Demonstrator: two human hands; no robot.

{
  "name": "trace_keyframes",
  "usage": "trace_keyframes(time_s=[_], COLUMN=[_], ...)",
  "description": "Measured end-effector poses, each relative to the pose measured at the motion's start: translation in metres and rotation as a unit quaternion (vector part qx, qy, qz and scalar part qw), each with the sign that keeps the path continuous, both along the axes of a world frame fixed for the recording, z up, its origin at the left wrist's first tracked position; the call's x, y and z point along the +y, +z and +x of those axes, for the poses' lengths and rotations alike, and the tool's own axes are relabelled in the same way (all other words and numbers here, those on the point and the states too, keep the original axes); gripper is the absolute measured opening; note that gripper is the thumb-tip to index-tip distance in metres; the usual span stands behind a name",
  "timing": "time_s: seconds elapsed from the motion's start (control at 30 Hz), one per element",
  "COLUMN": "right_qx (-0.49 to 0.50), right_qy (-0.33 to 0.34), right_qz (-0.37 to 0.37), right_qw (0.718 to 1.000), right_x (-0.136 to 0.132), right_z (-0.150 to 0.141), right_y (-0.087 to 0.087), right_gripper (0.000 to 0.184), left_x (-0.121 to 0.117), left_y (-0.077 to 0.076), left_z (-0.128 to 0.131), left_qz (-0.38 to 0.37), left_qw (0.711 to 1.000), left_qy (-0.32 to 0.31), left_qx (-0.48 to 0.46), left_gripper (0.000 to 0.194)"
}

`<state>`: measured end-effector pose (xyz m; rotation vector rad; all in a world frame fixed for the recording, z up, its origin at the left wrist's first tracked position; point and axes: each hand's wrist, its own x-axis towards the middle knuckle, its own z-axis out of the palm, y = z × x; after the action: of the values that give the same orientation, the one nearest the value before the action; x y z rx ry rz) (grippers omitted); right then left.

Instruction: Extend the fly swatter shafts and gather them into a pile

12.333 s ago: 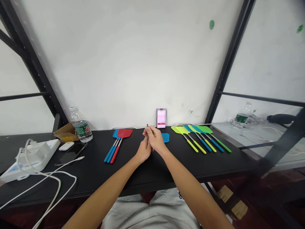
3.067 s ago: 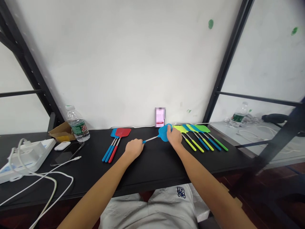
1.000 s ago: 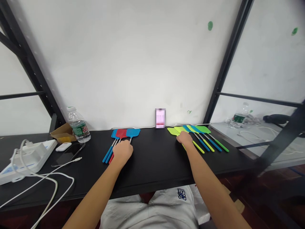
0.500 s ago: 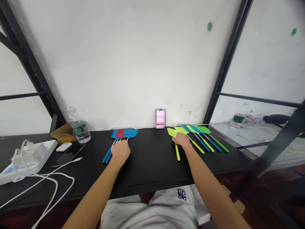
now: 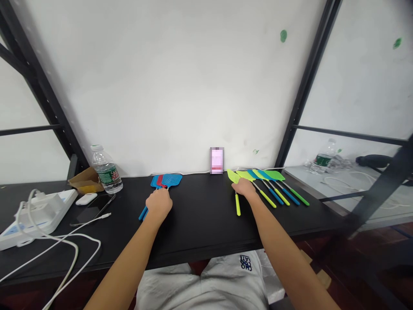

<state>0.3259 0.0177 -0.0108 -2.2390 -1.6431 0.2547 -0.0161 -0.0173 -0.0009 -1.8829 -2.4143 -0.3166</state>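
Observation:
My left hand (image 5: 159, 203) is closed around the shaft or handle of a blue fly swatter (image 5: 173, 179), its grip hidden by the fingers. The blue head overlaps a red fly swatter (image 5: 160, 181), which in turn lies over another blue head (image 5: 154, 180). Blue handles (image 5: 143, 213) stick out left of the hand. Over on the right, my right hand (image 5: 244, 188) pinches the shaft of a yellow-green fly swatter (image 5: 238, 205), its head raised and tilted. Just right of it, several swatters lie in an overlapping fan, with yellow, blue and green handles (image 5: 300, 197).
A pixelated phone-like screen (image 5: 217, 161) leans against the wall. At left are a water bottle (image 5: 108, 172), a cardboard box (image 5: 86, 181), a white earbud case (image 5: 86, 199), a dark phone (image 5: 93, 210), a power strip (image 5: 38, 215) and loose white cables (image 5: 77, 232). Black posts (image 5: 305, 82) flank the black table (image 5: 200, 215).
My left hand has slid left with the blue swatter, so its head covers more of the red one. The yellow-green swatter in my right hand has turned and tilted, its handle end shifting slightly left.

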Motion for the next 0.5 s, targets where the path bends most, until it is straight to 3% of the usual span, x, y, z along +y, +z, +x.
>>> trace_keyframes(time_s=[0.17, 0.3, 0.4, 0.5], right_qx=[0.104, 0.266, 0.415, 0.507], right_qy=[0.04, 0.073, 0.105, 0.145], right_qz=[0.085, 0.14, 0.126, 0.122], right_qw=[0.99, 0.951, 0.895, 0.841], right_x=[0.004, 0.001, -0.005, -0.01], right_z=[-0.001, -0.014, -0.031, -0.05], right_y=[-0.004, -0.002, 0.002, 0.005], right_gripper=[0.028, 0.027, 0.023, 0.021], left_x=[-0.002, -0.01, -0.018, -0.022], left_y=[-0.002, -0.003, -0.002, -0.001], left_z=[0.003, 0.018, 0.037, 0.06], left_qz=[0.026, 0.103, 0.147, 0.143], left_qw=[1.0, 0.994, 0.983, 0.959], left_qy=[0.004, -0.026, -0.108, -0.239], left_qx=[0.012, 0.03, 0.021, -0.05], left_gripper=[0.035, 0.034, 0.037, 0.039])
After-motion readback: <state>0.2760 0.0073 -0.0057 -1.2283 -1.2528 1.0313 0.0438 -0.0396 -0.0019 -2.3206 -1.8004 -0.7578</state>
